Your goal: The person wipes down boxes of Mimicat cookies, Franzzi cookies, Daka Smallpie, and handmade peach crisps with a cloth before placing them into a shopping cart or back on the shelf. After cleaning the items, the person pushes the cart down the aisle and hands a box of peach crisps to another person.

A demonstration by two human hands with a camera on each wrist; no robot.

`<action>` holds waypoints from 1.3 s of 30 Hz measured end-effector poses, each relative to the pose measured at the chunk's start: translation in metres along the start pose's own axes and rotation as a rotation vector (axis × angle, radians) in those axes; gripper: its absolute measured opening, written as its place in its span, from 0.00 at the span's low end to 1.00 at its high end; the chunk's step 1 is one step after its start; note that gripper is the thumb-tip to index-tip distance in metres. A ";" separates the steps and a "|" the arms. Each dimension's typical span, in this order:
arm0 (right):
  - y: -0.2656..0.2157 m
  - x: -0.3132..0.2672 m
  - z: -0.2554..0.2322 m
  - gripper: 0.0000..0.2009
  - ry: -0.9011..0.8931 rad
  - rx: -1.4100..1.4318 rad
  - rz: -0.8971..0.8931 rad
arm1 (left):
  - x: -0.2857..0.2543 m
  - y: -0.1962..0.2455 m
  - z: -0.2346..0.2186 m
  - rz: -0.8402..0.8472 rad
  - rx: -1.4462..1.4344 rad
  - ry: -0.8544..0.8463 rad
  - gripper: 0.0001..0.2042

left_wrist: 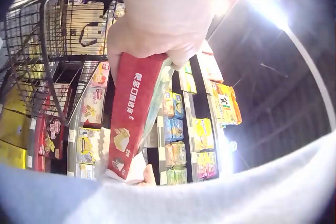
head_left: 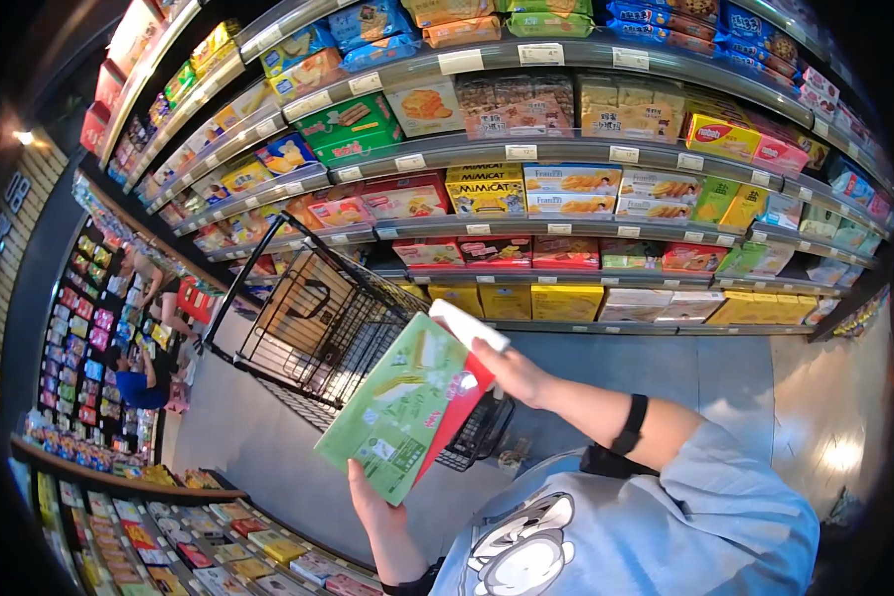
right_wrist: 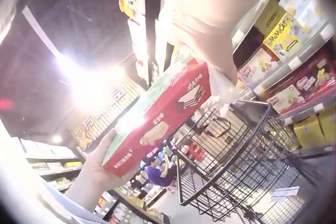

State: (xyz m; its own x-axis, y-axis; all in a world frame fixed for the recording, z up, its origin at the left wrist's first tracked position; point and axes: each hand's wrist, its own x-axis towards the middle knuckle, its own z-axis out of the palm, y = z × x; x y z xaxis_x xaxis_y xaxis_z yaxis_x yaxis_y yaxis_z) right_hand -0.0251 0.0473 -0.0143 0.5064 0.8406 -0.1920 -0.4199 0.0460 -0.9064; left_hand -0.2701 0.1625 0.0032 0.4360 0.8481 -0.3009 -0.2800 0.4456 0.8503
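A flat box, green on its wide face (head_left: 392, 397) and red along the side (left_wrist: 134, 108) (right_wrist: 163, 116), is held tilted in front of the person's body. The left hand (head_left: 375, 512) (left_wrist: 157, 37) (right_wrist: 100, 169) grips its lower left end, thumb on the green face. At the opposite end the right hand (head_left: 512, 372) (right_wrist: 202, 35) grips the box, together with a white item (head_left: 467, 326) (left_wrist: 136, 169) whose kind I cannot tell. Only a fingertip or so of the right hand shows in the left wrist view.
Behind the box stands a black wire shopping cart (head_left: 313, 318) (right_wrist: 226, 166) with a tan bag (head_left: 303, 298) in it. Shelves (head_left: 566, 233) of boxed and bagged snacks curve across the back. A low display (head_left: 169, 526) lies at the lower left; people (head_left: 144, 382) are in the left aisle.
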 end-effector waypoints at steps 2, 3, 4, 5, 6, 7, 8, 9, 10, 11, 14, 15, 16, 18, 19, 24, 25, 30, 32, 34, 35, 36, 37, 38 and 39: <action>-0.005 -0.030 -0.019 0.26 -0.058 0.048 0.035 | -0.013 -0.007 0.005 -0.004 -0.005 -0.006 0.26; -0.004 -0.044 -0.029 0.26 -0.096 -0.004 0.037 | -0.019 -0.014 0.007 -0.037 -0.005 -0.056 0.26; -0.004 -0.059 -0.040 0.26 -0.134 -0.056 0.039 | -0.025 -0.021 0.011 -0.072 -0.005 -0.107 0.26; -0.010 -0.081 -0.049 0.26 -0.144 -0.060 0.043 | -0.034 -0.028 0.014 -0.067 -0.009 -0.099 0.26; -0.021 -0.107 -0.058 0.27 -0.164 -0.028 0.087 | -0.042 -0.036 0.018 -0.136 -0.014 -0.144 0.25; -0.028 -0.129 -0.069 0.29 -0.184 0.004 0.130 | -0.051 -0.045 0.023 -0.205 -0.019 -0.192 0.24; -0.026 -0.148 -0.081 0.29 -0.192 0.001 0.131 | -0.058 -0.055 0.029 -0.199 -0.023 -0.186 0.24; -0.020 -0.170 -0.093 0.30 -0.078 0.029 0.103 | -0.065 -0.069 0.036 -0.258 0.008 -0.205 0.24; -0.017 -0.188 -0.100 0.32 0.037 0.062 0.077 | -0.073 -0.082 0.041 -0.320 0.041 -0.222 0.24; -0.019 -0.208 -0.101 0.33 0.100 0.066 -0.026 | -0.078 -0.100 0.043 -0.190 0.214 -0.223 0.24; -0.019 -0.253 -0.105 0.34 0.262 -0.055 -0.316 | -0.125 -0.109 0.077 -0.094 0.407 -0.213 0.27; -0.030 -0.271 -0.098 0.34 0.359 -0.290 -0.464 | -0.141 -0.110 0.085 -0.239 0.387 -0.323 0.30; -0.036 -0.286 -0.095 0.34 0.456 -0.527 -0.608 | -0.158 -0.110 0.093 -0.386 0.366 -0.432 0.34; -0.028 -0.318 -0.089 0.27 0.542 -0.866 -0.495 | -0.199 -0.107 0.112 -0.580 0.089 -0.696 0.39; -0.029 -0.332 -0.086 0.28 0.427 -1.027 -0.561 | -0.215 -0.108 0.120 -0.526 0.091 -0.865 0.51; -0.017 -0.385 -0.069 0.40 0.082 -1.368 -0.725 | -0.249 -0.111 0.138 -0.632 -0.256 -0.786 0.50; -0.014 -0.392 -0.072 0.40 0.047 -1.364 -0.730 | -0.252 -0.117 0.133 -0.593 -0.208 -0.783 0.46; -0.021 -0.418 -0.096 0.38 -0.030 -1.357 -0.625 | -0.275 -0.137 0.121 -0.744 -0.408 -0.980 0.41; -0.016 -0.416 -0.111 0.35 0.260 -1.409 -0.595 | -0.276 -0.146 0.112 -0.775 -0.389 -0.977 0.44; -0.016 -0.416 -0.126 0.32 0.353 -1.395 -0.561 | -0.279 -0.151 0.105 -0.797 -0.337 -1.070 0.45; -0.016 -0.417 -0.132 0.31 0.437 -1.328 -0.511 | -0.282 -0.148 0.105 -0.822 -0.341 -1.084 0.46; -0.015 -0.417 -0.139 0.31 0.519 -1.260 -0.461 | -0.287 -0.146 0.108 -0.827 -0.339 -1.086 0.46; -0.008 -0.414 -0.151 0.29 0.479 -1.072 -0.487 | -0.292 -0.142 0.110 -0.853 -0.325 -1.118 0.47; -0.010 -0.414 -0.152 0.25 0.385 -0.775 -0.369 | -0.297 -0.139 0.113 -0.879 -0.313 -1.148 0.47; -0.009 -0.416 -0.146 0.25 0.271 -0.452 -0.363 | -0.295 -0.137 0.114 -1.030 -0.395 -1.246 0.48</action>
State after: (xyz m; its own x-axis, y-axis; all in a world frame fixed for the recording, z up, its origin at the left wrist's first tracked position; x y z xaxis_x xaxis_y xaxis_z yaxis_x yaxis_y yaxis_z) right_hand -0.1225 -0.3817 0.0191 0.7540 0.6454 0.1223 0.1434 0.0199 -0.9895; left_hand -0.2630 -0.1812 0.0245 0.8790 -0.4749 0.0420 0.4394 0.8412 0.3151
